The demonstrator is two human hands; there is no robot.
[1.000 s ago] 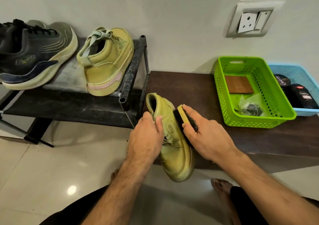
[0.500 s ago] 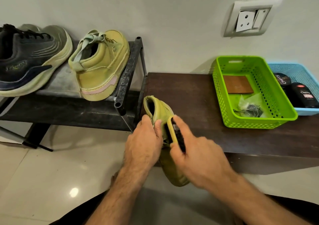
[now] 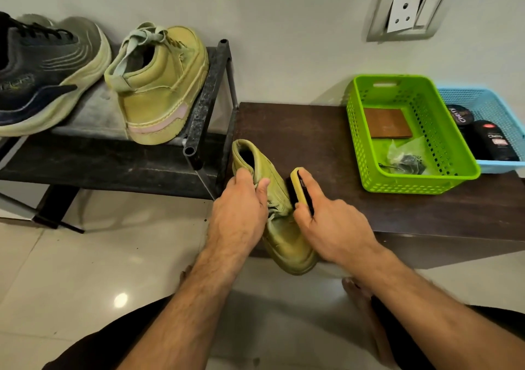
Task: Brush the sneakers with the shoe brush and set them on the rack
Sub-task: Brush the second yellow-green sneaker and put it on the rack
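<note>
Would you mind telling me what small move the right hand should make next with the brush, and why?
Probably another stroke along the shoe's side: the right hand holds the brush against the olive sneaker, which the left hand grips; it is not yet on the rack.

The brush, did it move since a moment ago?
Yes. The brush slid back along the sneaker toward its heel, away from the person and toward the wall, gripped by the right hand.

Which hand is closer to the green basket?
Right. The right hand, holding the shoe brush, is just left of the green basket; the left hand is farther left, beyond the sneaker.
</note>
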